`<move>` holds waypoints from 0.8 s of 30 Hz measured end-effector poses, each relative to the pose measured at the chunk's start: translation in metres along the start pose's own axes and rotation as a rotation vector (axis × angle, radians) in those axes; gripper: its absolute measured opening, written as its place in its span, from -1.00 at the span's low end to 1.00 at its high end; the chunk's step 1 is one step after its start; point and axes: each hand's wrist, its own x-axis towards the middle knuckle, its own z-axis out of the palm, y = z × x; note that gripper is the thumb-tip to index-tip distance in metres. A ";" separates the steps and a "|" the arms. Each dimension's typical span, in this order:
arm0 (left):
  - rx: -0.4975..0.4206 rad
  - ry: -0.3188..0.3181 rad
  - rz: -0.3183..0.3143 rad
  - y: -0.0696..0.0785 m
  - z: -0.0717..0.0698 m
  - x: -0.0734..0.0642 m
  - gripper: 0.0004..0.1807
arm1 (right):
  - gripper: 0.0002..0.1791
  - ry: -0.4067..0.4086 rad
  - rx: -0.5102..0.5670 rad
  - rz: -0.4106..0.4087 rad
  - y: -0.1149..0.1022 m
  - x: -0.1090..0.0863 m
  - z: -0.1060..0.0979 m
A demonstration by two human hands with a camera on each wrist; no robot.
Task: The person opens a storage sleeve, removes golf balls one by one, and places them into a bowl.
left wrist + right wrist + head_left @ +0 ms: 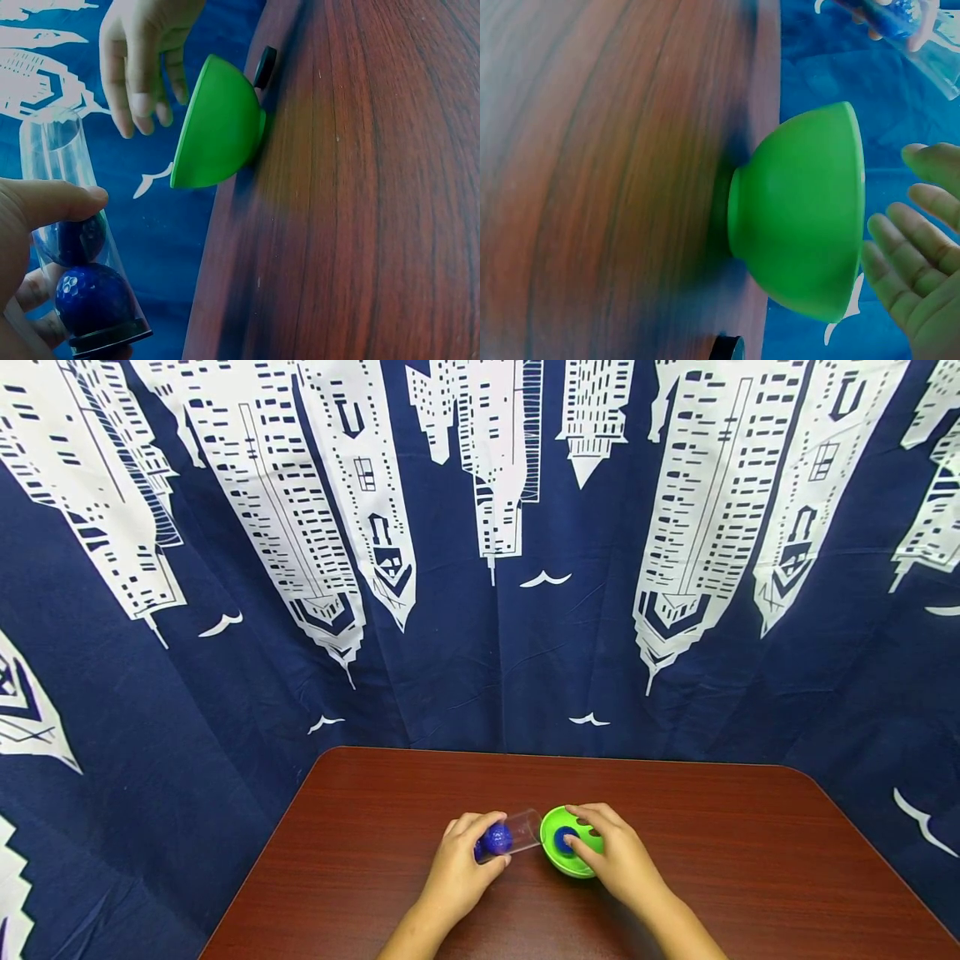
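My left hand point(463, 870) grips a clear plastic tube point(528, 828), tilted so that its open mouth points toward a green bowl point(553, 855). Two dark blue golf balls point(94, 300) sit inside the tube, against a black cap point(112, 339) at its lower end. Another blue ball point(563, 837) lies in the bowl, partly covered by the right thumb in the head view. Above the bowl's rim hovers my right hand point(622, 860), its fingers loosely spread and holding nothing. Both wrist views show those fingers apart from the ball.
A small black round cap point(265, 67) is on the table beside the bowl. The brown wooden table point(360, 827) ends at a dark blue curtain point(465, 693) printed with white buildings.
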 end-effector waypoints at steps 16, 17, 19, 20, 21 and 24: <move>0.118 0.046 0.095 0.005 -0.001 0.003 -0.36 | -0.56 0.006 0.287 0.021 -0.010 -0.003 -0.009; 0.129 0.044 0.101 0.005 -0.001 0.003 -0.35 | -0.56 0.006 0.297 0.023 -0.011 -0.003 -0.009; 0.152 0.039 0.112 0.006 -0.002 0.004 -0.35 | -0.56 0.005 0.317 0.026 -0.014 -0.004 -0.011; 0.163 0.036 0.118 0.007 -0.002 0.004 -0.34 | -0.57 0.002 0.325 0.028 -0.015 -0.004 -0.011; 0.172 0.032 0.122 0.007 -0.002 0.005 -0.34 | -0.57 -0.003 0.334 0.029 -0.017 -0.004 -0.012; 0.200 0.029 0.139 0.009 -0.004 0.006 -0.35 | -0.58 -0.020 0.357 0.030 -0.020 -0.005 -0.012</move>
